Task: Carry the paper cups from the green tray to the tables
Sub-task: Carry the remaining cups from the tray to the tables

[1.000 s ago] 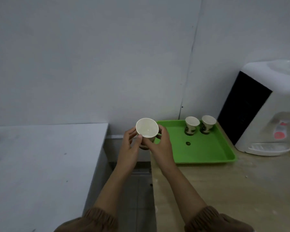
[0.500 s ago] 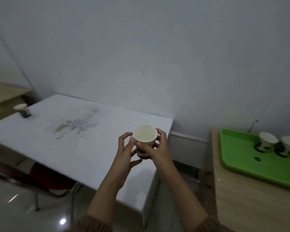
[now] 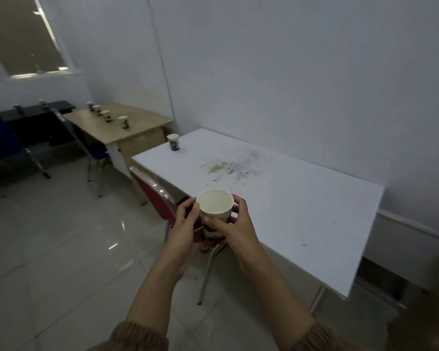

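Note:
I hold an upright white paper cup (image 3: pixel 214 207) with a dark print between both hands, in front of the near edge of the white table (image 3: pixel 302 206). My left hand (image 3: pixel 185 231) wraps its left side and my right hand (image 3: pixel 235 228) its right side. Another paper cup (image 3: pixel 173 142) stands at the white table's far left corner. Several more cups (image 3: pixel 123 122) stand in a row on the wooden desk (image 3: pixel 137 125) beyond. The green tray is out of view.
A red chair (image 3: pixel 157 198) is tucked under the white table, right below my hands. Blue chairs (image 3: pixel 5 145) and a black desk (image 3: pixel 36 111) with cups stand at the left. The tiled floor (image 3: pixel 61 236) stretches to the left. The white table carries a brownish stain (image 3: pixel 221 168).
My view has swung left, away from the green tray and the wooden counter. The cup stays held in both hands and the white table now lies to my right, with the far desks in sight.

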